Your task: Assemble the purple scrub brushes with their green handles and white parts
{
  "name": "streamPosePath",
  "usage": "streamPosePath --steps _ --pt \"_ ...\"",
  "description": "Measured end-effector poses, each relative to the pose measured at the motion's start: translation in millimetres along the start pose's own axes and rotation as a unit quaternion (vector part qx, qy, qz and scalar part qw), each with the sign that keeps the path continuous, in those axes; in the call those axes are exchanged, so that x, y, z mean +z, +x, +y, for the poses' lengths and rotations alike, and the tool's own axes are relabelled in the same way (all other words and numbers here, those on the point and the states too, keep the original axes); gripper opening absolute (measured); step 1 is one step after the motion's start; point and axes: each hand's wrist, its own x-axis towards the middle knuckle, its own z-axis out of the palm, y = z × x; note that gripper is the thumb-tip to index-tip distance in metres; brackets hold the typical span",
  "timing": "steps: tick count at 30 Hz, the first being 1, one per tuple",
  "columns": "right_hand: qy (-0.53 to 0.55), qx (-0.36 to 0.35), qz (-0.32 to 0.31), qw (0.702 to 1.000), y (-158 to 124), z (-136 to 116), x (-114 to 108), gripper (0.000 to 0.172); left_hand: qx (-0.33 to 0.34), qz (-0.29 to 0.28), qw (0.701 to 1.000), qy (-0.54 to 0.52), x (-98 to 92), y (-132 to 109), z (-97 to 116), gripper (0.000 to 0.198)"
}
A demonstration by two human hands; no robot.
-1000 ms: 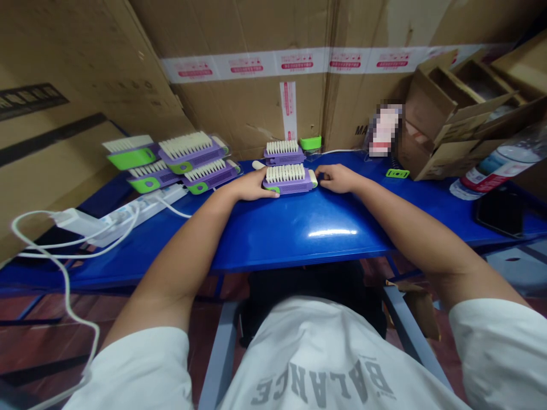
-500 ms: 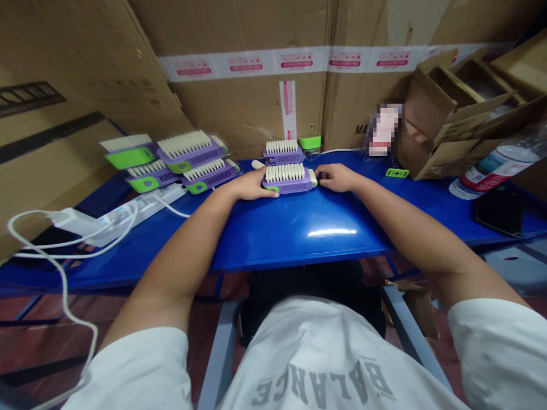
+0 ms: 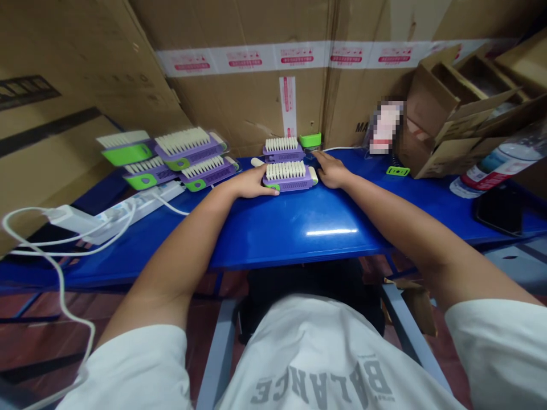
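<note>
A purple brush (image 3: 290, 181) with rows of cream bristles facing up lies on the blue table. My left hand (image 3: 252, 182) grips its left end, thumb along the near side and the other fingers partly hidden behind. My right hand (image 3: 332, 171) is beside the brush's right end, empty, with its fingers stretched out toward the back. Close beyond those fingertips is a green-topped piece (image 3: 310, 140). Another purple brush (image 3: 282, 147) lies just behind the held one.
Several purple and green brushes (image 3: 183, 142) are piled at the left, behind a white power strip (image 3: 115, 219) with looping cables. At the right are a green part (image 3: 397, 171), cardboard boxes (image 3: 440, 108), a water bottle (image 3: 491, 168) and a dark phone (image 3: 499, 210). Large cartons (image 3: 243, 102) wall the back.
My right hand has moved slightly back and its curled fingers have straightened away from me. My left hand keeps the brush in nearly the same place.
</note>
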Motion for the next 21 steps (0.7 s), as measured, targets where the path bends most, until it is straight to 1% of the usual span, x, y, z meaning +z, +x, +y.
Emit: streamPosePath --steps 4,7,9,15,21 --pt "-0.008 0.01 -0.023 1.0 10.0 -2.2 -2.2 0.09 -0.013 -0.014 1.0 0.001 -1.0 -0.9 0.8 0.107" --pt "-0.029 0.016 -0.041 0.999 19.1 -6.8 -5.4 0.089 -0.013 -0.01 1.0 -0.002 -1.5 -1.7 3.7 0.109" --pt "-0.041 0.018 -0.042 0.998 26.3 -9.8 -6.6 0.09 -0.006 -0.007 1.0 -0.005 -1.2 -1.9 5.3 0.109" --pt "-0.067 0.009 0.002 0.998 42.3 -11.0 -5.0 0.091 0.01 -0.001 1.0 -0.003 -0.9 -1.8 6.2 0.105" --pt "-0.094 -0.004 0.033 0.995 45.3 -15.5 -4.1 0.077 0.02 -0.001 1.0 -0.009 0.4 -0.8 4.0 0.101"
